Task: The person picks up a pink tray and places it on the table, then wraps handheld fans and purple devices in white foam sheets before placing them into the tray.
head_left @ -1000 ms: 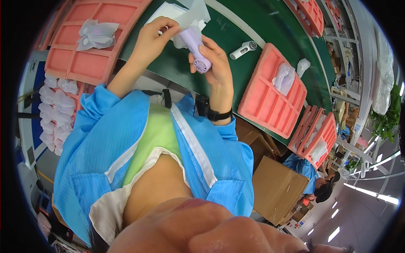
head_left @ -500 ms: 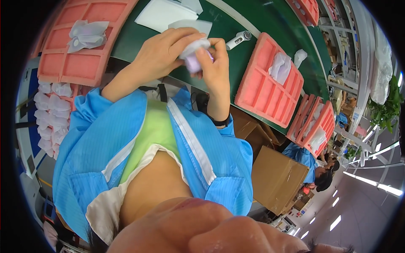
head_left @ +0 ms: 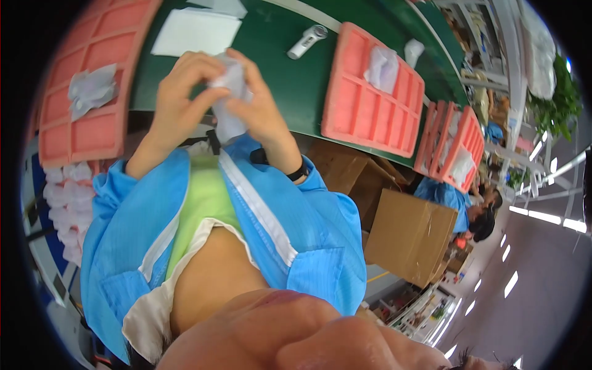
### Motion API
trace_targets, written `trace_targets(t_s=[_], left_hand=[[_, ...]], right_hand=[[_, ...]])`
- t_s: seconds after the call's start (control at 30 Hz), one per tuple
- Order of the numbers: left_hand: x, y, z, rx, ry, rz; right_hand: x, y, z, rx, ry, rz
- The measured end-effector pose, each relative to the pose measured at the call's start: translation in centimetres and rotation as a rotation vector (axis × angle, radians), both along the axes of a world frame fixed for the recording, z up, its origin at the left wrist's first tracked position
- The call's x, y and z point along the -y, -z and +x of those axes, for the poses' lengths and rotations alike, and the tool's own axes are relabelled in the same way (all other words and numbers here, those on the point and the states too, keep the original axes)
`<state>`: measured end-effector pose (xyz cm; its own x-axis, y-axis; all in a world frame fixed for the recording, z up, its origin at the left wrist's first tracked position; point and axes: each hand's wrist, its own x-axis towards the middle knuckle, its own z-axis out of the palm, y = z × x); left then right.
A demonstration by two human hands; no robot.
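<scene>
Above the near edge of the green table, both hands close on a small bundle in thin white paper. The lilac object from the earlier frame is now hidden inside it or behind my fingers. My left hand pinches the bundle's left side with thumb and fingers. From the other side, my right hand grips it, thumb pressed across the paper. A stack of white paper sheets lies beyond my left hand. Right of that rests a small white handheld device, apart from both hands.
At left, a pink compartment tray holds a white-wrapped bundle. Another pink tray on the right carries a wrapped bundle. Stacked trays stand farther right. Cardboard boxes sit below the table edge, near another person.
The lilac object showed between my fingers before; now white paper covers it. My hands have come lower and nearer my body, and the whole view has shifted.
</scene>
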<state>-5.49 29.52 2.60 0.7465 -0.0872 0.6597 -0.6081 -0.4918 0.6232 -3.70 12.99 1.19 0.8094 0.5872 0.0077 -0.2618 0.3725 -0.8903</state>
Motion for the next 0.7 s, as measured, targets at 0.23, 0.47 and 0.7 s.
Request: trace_targets(t_s=[0.23, 0.47, 0.7], left_hand=[[-1.4, 2.8, 4.4, -0.562, 0.017, -0.398], [-3.3, 9.0, 8.7, -0.369, -0.253, 0.271], [-2.6, 9.0, 8.5, -0.346, -0.314, 0.397]], right_hand=[[10.0, -3.0, 3.9, 0.401, 0.391, -0.581], [32.6, 0.2, 19.4, 0.679, 1.114, -1.425], [32.5, 3.5, 22.7, 0.325, 0.853, -1.824]])
